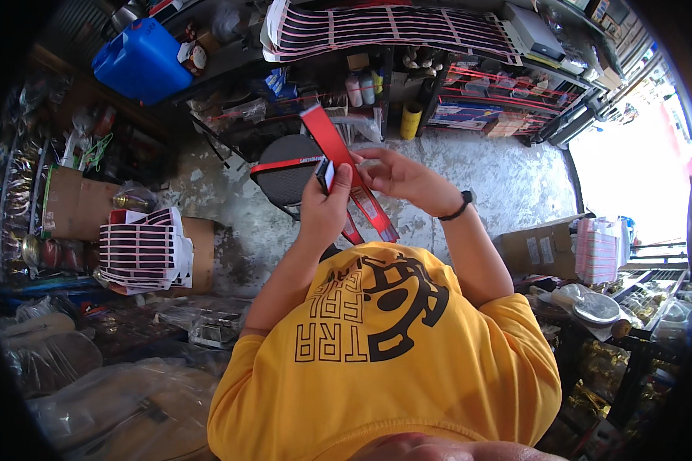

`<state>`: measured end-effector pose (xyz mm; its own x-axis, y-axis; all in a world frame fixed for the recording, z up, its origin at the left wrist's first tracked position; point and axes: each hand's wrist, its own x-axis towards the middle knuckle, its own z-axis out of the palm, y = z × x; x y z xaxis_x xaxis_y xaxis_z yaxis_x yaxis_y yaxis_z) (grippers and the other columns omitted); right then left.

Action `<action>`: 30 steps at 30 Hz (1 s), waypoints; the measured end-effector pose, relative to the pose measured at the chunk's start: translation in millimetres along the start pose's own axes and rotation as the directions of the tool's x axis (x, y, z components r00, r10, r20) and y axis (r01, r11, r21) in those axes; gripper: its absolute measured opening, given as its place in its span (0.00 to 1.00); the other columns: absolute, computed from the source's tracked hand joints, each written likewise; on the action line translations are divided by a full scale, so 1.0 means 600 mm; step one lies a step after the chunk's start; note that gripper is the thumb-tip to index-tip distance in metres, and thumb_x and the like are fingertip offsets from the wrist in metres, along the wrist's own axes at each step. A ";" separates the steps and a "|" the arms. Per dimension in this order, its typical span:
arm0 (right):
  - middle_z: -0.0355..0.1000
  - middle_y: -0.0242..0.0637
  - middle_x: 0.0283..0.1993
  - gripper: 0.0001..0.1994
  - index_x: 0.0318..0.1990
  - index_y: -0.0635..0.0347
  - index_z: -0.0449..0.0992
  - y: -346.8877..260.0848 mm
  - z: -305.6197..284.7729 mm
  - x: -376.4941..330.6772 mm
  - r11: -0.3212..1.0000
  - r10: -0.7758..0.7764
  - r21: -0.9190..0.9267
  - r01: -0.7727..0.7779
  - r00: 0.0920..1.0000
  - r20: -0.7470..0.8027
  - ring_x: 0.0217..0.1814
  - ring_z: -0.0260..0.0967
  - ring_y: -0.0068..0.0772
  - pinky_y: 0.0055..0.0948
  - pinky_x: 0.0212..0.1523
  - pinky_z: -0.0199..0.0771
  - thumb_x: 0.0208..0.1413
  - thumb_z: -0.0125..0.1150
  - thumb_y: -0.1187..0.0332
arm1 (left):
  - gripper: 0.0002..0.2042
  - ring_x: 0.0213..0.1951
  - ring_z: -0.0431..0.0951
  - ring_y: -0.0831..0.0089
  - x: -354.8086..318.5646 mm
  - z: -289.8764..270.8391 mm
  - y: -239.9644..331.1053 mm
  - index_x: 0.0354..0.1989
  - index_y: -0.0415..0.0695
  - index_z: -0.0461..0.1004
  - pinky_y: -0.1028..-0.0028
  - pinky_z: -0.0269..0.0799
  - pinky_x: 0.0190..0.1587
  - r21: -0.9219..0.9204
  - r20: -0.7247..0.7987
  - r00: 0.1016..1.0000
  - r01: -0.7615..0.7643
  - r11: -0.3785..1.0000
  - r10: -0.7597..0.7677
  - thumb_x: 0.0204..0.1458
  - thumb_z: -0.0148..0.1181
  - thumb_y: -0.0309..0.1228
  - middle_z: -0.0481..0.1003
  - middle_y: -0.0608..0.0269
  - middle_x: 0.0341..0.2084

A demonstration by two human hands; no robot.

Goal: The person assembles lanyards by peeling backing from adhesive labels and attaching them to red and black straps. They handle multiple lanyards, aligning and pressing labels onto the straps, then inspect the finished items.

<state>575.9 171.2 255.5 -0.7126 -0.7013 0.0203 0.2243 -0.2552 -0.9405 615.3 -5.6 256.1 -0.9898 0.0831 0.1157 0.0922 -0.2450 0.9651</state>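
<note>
Red strip (338, 150): a long, narrow red band with black edging, held out in front of the chest over the grey concrete floor (507, 184); it runs slantwise from its upper end down to near the yellow shirt (407, 346). The left hand (323, 206) is closed about it near mid-length, thumb pressing a small dark and white piece (325, 174) against its face, seemingly to steady it; the right hand (400, 175), black band at the wrist, pinches the strip's edge just beside, fingers curled; the hands are close together, not touching. A round black stool (284, 173) stands beneath; sheets of red-and-black strips (142, 250) lie on a cardboard box (200, 253) to the left, within reach.
</note>
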 end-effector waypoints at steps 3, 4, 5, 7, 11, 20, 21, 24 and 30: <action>0.71 0.37 0.51 0.25 0.59 0.64 0.62 0.030 0.003 0.005 0.967 -0.003 -0.256 0.012 0.999 0.037 0.50 0.66 0.23 0.24 0.53 0.65 0.56 0.61 0.68 | 0.11 0.26 0.72 0.84 0.009 0.002 0.012 0.48 0.40 0.65 0.85 0.62 0.23 0.043 -0.029 0.998 -0.060 0.997 0.061 0.65 0.43 0.34 0.76 0.58 0.34; 0.71 0.36 0.45 0.23 0.53 0.64 0.67 0.031 -0.007 0.006 0.790 0.081 -0.612 -0.045 0.996 0.031 0.45 0.66 0.23 0.25 0.48 0.66 0.52 0.65 0.64 | 0.11 0.24 0.71 0.85 0.008 0.004 0.015 0.48 0.40 0.65 0.86 0.60 0.22 0.054 -0.054 0.998 -0.037 0.998 0.040 0.65 0.43 0.34 0.76 0.58 0.33; 0.71 0.36 0.44 0.22 0.51 0.64 0.68 0.039 -0.007 0.009 0.828 0.044 -0.561 -0.018 0.998 0.033 0.44 0.66 0.24 0.26 0.47 0.66 0.52 0.65 0.64 | 0.11 0.23 0.70 0.86 0.006 0.007 0.017 0.47 0.41 0.65 0.86 0.59 0.21 0.065 -0.078 0.997 -0.011 0.998 0.016 0.65 0.43 0.34 0.76 0.58 0.33; 0.70 0.36 0.40 0.19 0.47 0.64 0.70 0.054 -0.001 0.021 0.873 -0.044 -0.485 0.052 0.999 0.027 0.43 0.66 0.26 0.27 0.46 0.66 0.52 0.65 0.63 | 0.11 0.17 0.59 0.91 0.007 0.010 0.022 0.47 0.41 0.66 0.87 0.51 0.18 0.143 -0.055 0.997 -0.052 0.988 0.061 0.65 0.43 0.34 0.76 0.59 0.32; 0.68 0.37 0.45 0.23 0.53 0.60 0.65 0.074 0.010 0.029 0.864 -0.291 -0.426 0.268 0.957 0.011 0.46 0.67 0.32 0.29 0.49 0.67 0.51 0.65 0.65 | 0.11 0.17 0.55 0.91 0.007 0.015 0.026 0.47 0.41 0.66 0.87 0.49 0.19 0.135 -0.091 0.993 -0.059 0.989 0.072 0.64 0.44 0.34 0.76 0.61 0.31; 0.71 0.43 0.44 0.24 0.55 0.65 0.63 0.084 0.052 0.019 0.777 -0.471 -0.540 0.323 0.868 -0.159 0.47 0.71 0.34 0.29 0.46 0.71 0.54 0.64 0.66 | 0.11 0.19 0.62 0.88 0.019 0.020 0.030 0.48 0.40 0.64 0.87 0.56 0.22 -0.031 -0.198 0.980 -0.015 0.999 0.008 0.64 0.45 0.34 0.76 0.58 0.31; 0.71 0.41 0.44 0.22 0.54 0.65 0.63 0.081 0.051 0.020 0.853 -0.405 -0.430 0.295 0.895 -0.188 0.46 0.71 0.31 0.28 0.44 0.71 0.56 0.62 0.66 | 0.11 0.19 0.61 0.89 0.022 0.021 0.030 0.48 0.40 0.64 0.87 0.54 0.21 -0.024 -0.207 0.978 -0.019 1.000 0.013 0.64 0.45 0.34 0.76 0.59 0.31; 0.69 0.31 0.39 0.13 0.51 0.66 0.67 0.069 0.056 0.027 0.978 -0.208 -0.040 0.205 0.937 -0.282 0.38 0.67 0.18 0.23 0.35 0.70 0.63 0.53 0.68 | 0.11 0.17 0.57 0.91 0.023 0.014 0.033 0.47 0.41 0.65 0.87 0.52 0.20 0.019 -0.147 0.988 -0.046 0.999 0.049 0.64 0.45 0.35 0.76 0.59 0.32; 0.69 0.27 0.28 0.11 0.49 0.65 0.70 0.039 0.054 0.014 0.991 -0.119 -0.092 0.093 0.928 -0.353 0.26 0.64 0.14 0.18 0.27 0.65 0.62 0.54 0.70 | 0.19 0.26 0.66 0.90 0.019 0.002 0.029 0.57 0.37 0.63 0.88 0.59 0.27 0.035 -0.105 0.994 0.023 0.999 -0.019 0.63 0.47 0.37 0.75 0.58 0.43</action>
<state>596.4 137.9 244.6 -0.9228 -0.3852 0.0114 0.0953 -0.2570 -0.9617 605.6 -7.8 274.3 -0.9973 -0.0145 0.0719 0.0733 -0.2091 0.9751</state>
